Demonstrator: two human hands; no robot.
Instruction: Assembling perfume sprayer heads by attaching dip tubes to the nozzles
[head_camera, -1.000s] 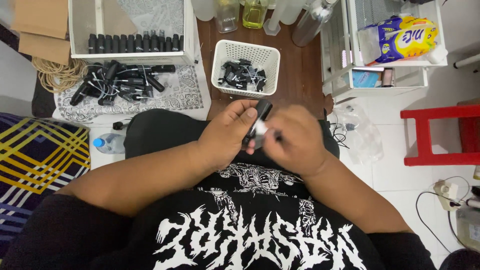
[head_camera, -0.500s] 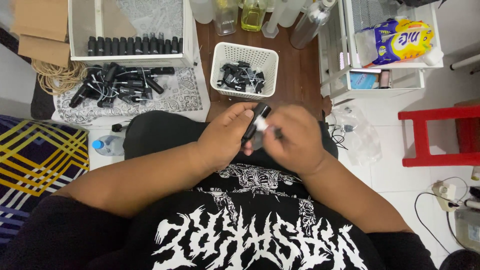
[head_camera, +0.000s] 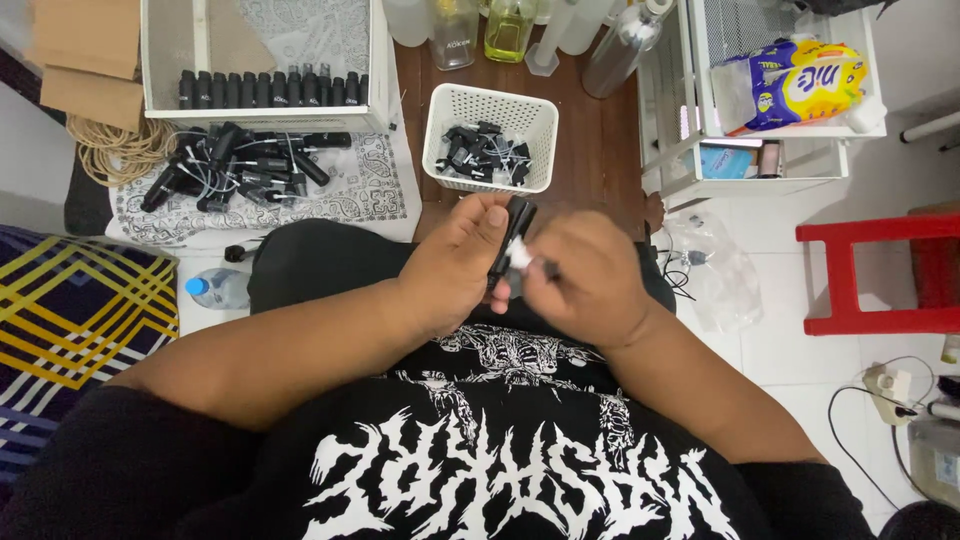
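Note:
My left hand (head_camera: 455, 265) grips a small black bottle (head_camera: 515, 225), held upright over my lap. My right hand (head_camera: 585, 280) pinches something small and white at the bottle's side, fingers closed against it. Straight ahead stands a white slotted basket (head_camera: 445, 110) with several small black caps inside. A pile of black spray bottles (head_camera: 235, 165) lies on a patterned cloth to the left, and a row of upright black bottles (head_camera: 270, 88) fills the front of a white tray (head_camera: 150, 60).
Clear bottles (head_camera: 500, 25) stand at the back on the brown floor. A white wire rack (head_camera: 700, 150) with a colourful package sits right, a red stool (head_camera: 870, 270) beyond. A water bottle (head_camera: 215, 288), rubber bands (head_camera: 105, 150) and cardboard lie left.
Both hands stay together on the black bottle; the bottle has tilted slightly and my right fingers have shifted along its side.

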